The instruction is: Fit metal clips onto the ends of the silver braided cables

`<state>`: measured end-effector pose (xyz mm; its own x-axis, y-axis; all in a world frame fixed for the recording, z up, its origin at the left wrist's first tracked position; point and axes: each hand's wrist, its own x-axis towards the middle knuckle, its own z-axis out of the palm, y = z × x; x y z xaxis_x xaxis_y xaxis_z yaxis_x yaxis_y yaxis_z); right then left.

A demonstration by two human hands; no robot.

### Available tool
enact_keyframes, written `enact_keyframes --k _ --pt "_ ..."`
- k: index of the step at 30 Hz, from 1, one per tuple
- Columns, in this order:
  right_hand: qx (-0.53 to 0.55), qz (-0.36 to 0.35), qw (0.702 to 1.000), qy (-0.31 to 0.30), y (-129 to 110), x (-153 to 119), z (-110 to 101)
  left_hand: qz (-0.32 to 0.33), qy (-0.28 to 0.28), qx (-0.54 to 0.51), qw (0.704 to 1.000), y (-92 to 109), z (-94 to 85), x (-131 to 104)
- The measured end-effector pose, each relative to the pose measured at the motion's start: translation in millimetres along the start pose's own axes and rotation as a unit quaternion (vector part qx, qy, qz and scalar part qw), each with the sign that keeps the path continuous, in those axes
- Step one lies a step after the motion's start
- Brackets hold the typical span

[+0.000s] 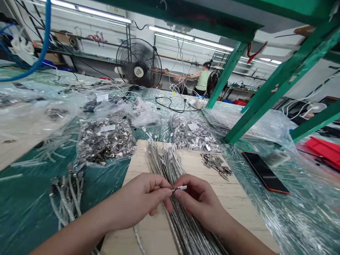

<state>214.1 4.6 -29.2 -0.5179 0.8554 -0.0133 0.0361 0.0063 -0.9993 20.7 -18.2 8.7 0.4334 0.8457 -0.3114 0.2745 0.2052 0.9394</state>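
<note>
I see a pale wooden board on the green bench; nearest, my left hand and right hand pinch one small cable end between them above the cable bundle. Farther off lie loose metal shells, then bagged shells.

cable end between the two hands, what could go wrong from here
The white connector tip is pinched only at the fingertips of the left hand and right hand, so it could slip into the cable bundle below and get lost among look-alikes. The loose metal shells lie unbagged nearby and a sweep of the right forearm might scatter them toward the phone.
</note>
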Motion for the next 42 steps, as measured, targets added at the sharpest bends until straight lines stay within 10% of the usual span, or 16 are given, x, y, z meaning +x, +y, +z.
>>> enact_keyframes --k 17,42 --pt "-0.030 -0.027 0.999 0.017 3 -1 0 0.164 0.121 0.223 0.953 -12 7.3 3" --pt "0.024 0.008 0.999 -0.047 3 2 -7 0.146 0.088 0.374 0.912 -17 9.6 -6"
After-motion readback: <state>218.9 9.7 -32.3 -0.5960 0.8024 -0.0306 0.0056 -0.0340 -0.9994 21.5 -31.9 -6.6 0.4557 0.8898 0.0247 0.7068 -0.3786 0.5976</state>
